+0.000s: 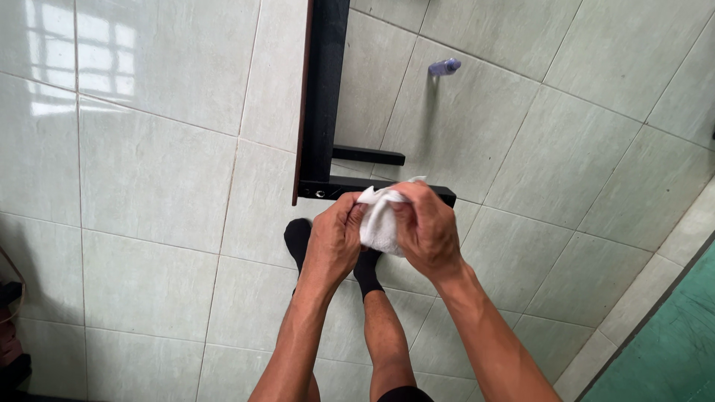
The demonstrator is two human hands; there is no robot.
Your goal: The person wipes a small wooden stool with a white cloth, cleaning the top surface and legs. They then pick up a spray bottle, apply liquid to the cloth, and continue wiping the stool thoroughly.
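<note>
White cloth (380,223) bunched between both gripping hands.

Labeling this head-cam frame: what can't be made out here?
- White cloth: head view, its ends and full shape hidden by the left hand and right hand gripping it.
- Black frame: runs off the top edge; its full form is unclear.
- Small purple thing on the floor: too small and blurred to identify.
- Feet in black socks: mostly hidden behind the hands.
- Dark items at the left edge: cut off.
</note>
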